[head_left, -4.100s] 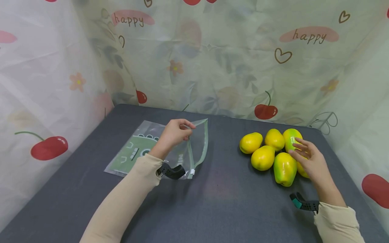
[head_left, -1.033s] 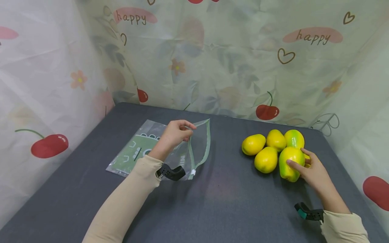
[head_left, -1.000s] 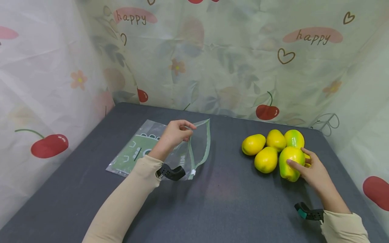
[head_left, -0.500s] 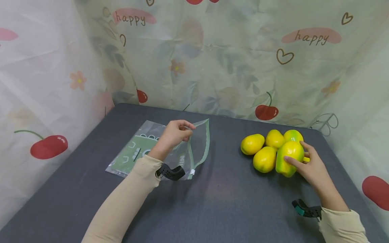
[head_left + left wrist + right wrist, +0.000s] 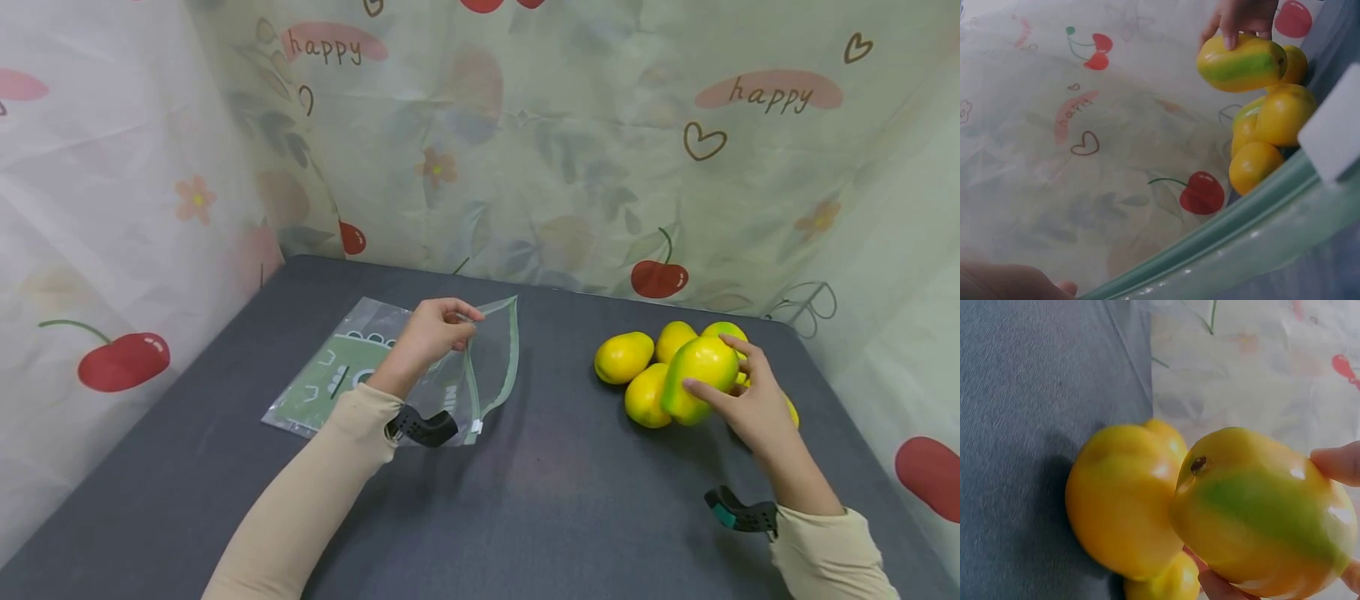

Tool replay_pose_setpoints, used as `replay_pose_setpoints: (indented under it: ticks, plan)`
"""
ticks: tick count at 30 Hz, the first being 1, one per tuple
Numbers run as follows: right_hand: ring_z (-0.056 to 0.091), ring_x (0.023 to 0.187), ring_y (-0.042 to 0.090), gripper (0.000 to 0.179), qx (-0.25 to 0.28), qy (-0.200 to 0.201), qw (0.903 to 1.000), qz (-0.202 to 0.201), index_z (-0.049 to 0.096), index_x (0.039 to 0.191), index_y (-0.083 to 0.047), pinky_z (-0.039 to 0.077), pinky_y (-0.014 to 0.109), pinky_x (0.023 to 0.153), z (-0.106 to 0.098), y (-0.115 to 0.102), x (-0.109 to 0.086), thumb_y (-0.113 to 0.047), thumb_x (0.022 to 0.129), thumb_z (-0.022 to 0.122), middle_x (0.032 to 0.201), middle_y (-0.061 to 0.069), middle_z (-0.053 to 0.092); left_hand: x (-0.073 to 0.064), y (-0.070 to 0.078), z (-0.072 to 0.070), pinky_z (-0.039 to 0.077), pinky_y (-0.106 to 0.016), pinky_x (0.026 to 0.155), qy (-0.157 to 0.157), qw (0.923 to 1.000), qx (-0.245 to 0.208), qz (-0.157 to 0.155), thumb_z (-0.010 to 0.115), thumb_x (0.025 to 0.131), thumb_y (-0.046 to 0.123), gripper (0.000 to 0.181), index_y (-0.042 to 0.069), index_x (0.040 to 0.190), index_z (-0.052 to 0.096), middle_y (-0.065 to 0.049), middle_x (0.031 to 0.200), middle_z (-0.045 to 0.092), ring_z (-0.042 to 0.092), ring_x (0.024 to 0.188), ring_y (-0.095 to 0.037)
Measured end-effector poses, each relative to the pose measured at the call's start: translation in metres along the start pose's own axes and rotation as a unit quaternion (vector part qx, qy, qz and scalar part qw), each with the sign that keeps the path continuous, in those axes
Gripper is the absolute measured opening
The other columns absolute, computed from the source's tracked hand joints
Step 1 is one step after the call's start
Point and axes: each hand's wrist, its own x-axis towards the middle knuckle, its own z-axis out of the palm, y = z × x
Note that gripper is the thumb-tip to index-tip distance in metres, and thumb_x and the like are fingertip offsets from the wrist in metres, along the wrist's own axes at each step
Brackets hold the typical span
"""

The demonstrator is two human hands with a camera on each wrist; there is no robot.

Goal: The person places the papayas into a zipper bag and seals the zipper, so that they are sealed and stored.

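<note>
My left hand (image 5: pixel 433 337) pinches the rim of a clear zip bag (image 5: pixel 318 392) with a green cartoon print. The bag lies on the table, its green-edged mouth parted toward the right and a white slider (image 5: pixel 476 427) at the near corner. My right hand (image 5: pixel 757 408) grips a yellow-green papaya (image 5: pixel 701 375), thumb on the near side and fingers on the far side. In the right wrist view, the papaya's dark stem scar (image 5: pixel 1198 465) shows. The held papaya is raised above the other yellow fruits (image 5: pixel 624 357), partly hiding some of them.
Several similar fruits sit clustered at the table's right, one (image 5: pixel 791 410) partly behind my right hand. The dark grey table (image 5: pixel 555 500) has printed curtains (image 5: pixel 525 167) at its back and sides. A thin wire frame (image 5: pixel 810 304) stands at the back right corner.
My right hand reached over the fruits, took hold of the near papaya, lifted it and moved it slightly left. My left hand has kept its hold on the bag.
</note>
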Motion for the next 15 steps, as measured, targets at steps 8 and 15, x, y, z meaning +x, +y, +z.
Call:
replay_pose_setpoints:
  ticks: [8, 15]
  plan:
    - [0.041, 0.116, 0.039, 0.092, 0.024, -0.023, 0.9992, -0.02, 0.01, 0.156, -0.018, 0.046, 0.019, 0.071, 0.007, -0.011, 0.002, -0.037, 0.088, 0.069, 0.146, 0.028, 0.02, 0.0, -0.001, 0.0, 0.051, -0.036, 0.074, 0.003, 1.0, 0.008, 0.003, 0.059, 0.088, 0.005, 0.02, 0.011, 0.103, 0.07, -0.007, 0.088, 0.066, 0.06, 0.07, -0.018]
    - [0.049, 0.106, 0.033, 0.088, 0.043, -0.026, 0.998, -0.037, 0.017, 0.152, -0.011, 0.051, 0.018, 0.071, 0.018, -0.025, 0.0, -0.036, 0.087, 0.07, 0.135, 0.023, 0.029, 0.002, -0.001, 0.001, 0.052, -0.037, 0.076, -0.002, 1.0, 0.002, 0.002, 0.059, 0.087, 0.004, 0.021, 0.01, 0.103, 0.07, -0.008, 0.091, 0.066, 0.059, 0.07, -0.018]
